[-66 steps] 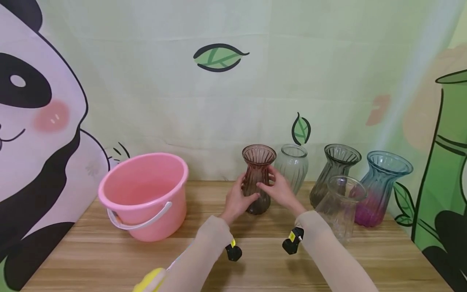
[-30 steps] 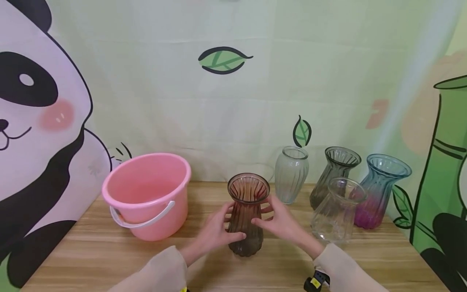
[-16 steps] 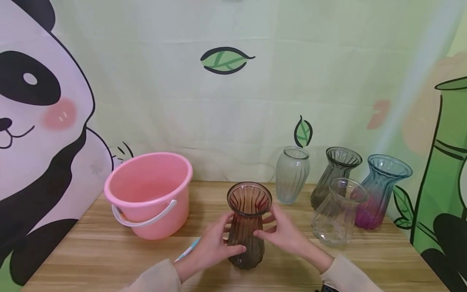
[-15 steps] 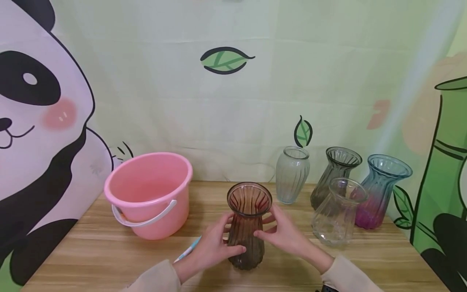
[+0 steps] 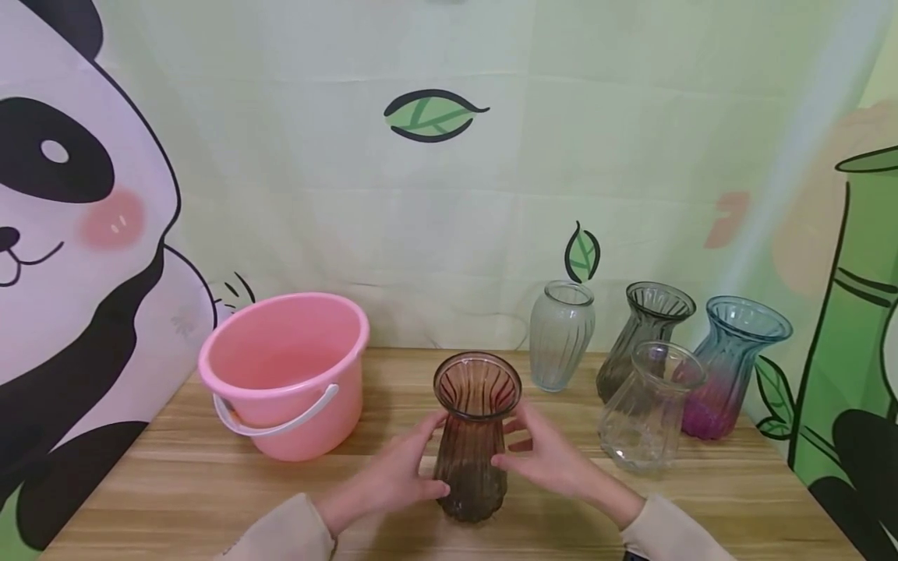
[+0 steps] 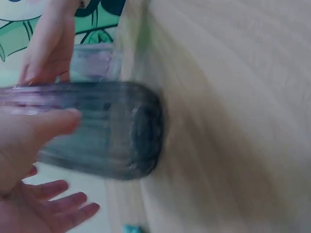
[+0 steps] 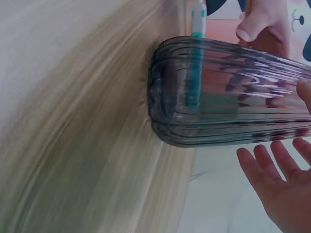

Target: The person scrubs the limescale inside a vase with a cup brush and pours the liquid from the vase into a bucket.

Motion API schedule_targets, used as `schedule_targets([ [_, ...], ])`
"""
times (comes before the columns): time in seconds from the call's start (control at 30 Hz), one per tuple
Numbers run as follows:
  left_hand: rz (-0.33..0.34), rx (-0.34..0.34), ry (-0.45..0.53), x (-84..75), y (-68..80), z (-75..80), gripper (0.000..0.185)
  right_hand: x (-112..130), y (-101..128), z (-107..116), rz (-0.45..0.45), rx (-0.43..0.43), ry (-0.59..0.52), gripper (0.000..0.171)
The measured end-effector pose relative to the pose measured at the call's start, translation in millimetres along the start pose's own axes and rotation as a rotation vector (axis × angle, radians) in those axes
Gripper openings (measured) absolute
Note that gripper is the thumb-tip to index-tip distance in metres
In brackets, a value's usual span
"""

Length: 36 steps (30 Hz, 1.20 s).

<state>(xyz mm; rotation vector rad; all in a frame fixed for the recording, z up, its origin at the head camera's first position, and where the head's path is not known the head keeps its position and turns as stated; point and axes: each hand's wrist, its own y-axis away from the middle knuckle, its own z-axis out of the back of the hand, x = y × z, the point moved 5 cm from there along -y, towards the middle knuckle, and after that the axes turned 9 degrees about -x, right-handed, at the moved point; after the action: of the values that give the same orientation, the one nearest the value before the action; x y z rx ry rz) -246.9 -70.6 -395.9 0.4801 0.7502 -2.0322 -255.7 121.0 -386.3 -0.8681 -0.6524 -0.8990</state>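
At the front edge of the light wood-grain table [image 5: 175,483] stands a brownish smoked-glass vase [image 5: 473,436] with vertical ribs. Toward the left edge sits a pink bucket [image 5: 288,374] with a white handle. Toward the back right corner are a pale frosted ribbed vase [image 5: 560,335], a grey ribbed vase [image 5: 648,312], a clear vase [image 5: 648,409] and a blue vase [image 5: 733,351] fading to magenta.

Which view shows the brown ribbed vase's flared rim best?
The head view: the brown ribbed vase stands upright on the table with its whole flared rim visible, between the left hand and right hand. Both wrist views show only its lower body and base, blurred, with the rim out of frame.
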Motion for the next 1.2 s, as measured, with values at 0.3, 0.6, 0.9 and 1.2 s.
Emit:
schedule_targets([
  [0.3, 0.045, 0.141, -0.213, 23.3, -19.7, 13.5, 0.068, -10.3, -0.5, -5.7, 0.032, 0.161, 0.049, 0.080],
  [0.6, 0.208, 0.208, -0.380, 45.7, -47.0, 2.4, 0.053, -10.8, -1.7, -11.3, 0.057, 0.235, 0.053, 0.071],
  [0.9, 0.346, 0.198, -0.473, 66.1, -61.2, -9.0, 0.027, -13.5, -0.6, -12.3, 0.081, 0.278, 0.079, 0.063],
  [1.2, 0.363, 0.143, -0.443, 79.0, -65.8, -13.0, 0.027, -17.4, -0.4, -12.6, 0.064, 0.294, 0.070, 0.066],
])
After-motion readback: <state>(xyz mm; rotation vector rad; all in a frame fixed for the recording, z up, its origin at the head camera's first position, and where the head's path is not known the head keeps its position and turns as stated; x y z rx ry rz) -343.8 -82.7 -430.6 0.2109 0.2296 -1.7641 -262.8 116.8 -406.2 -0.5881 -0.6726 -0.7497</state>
